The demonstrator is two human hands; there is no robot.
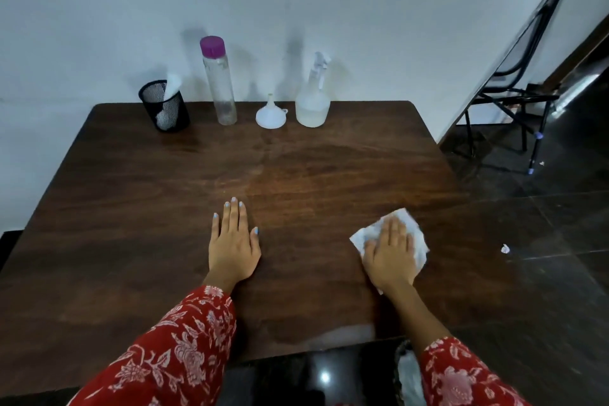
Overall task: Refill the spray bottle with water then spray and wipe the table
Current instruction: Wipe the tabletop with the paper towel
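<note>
Your right hand (390,252) pressed flat on a crumpled white cloth (413,234) at 4 o'clock on the desk (131,208), left hand (232,241) flat; spray bottle (313,99) part-filled at 12

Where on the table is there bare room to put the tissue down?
Bare wood lies between the left hand and the right hand, which presses the tissue, and across the middle up to the back row. Crowded: the back edge, with mesh cup, water bottle, funnel, spray bottle.
</note>
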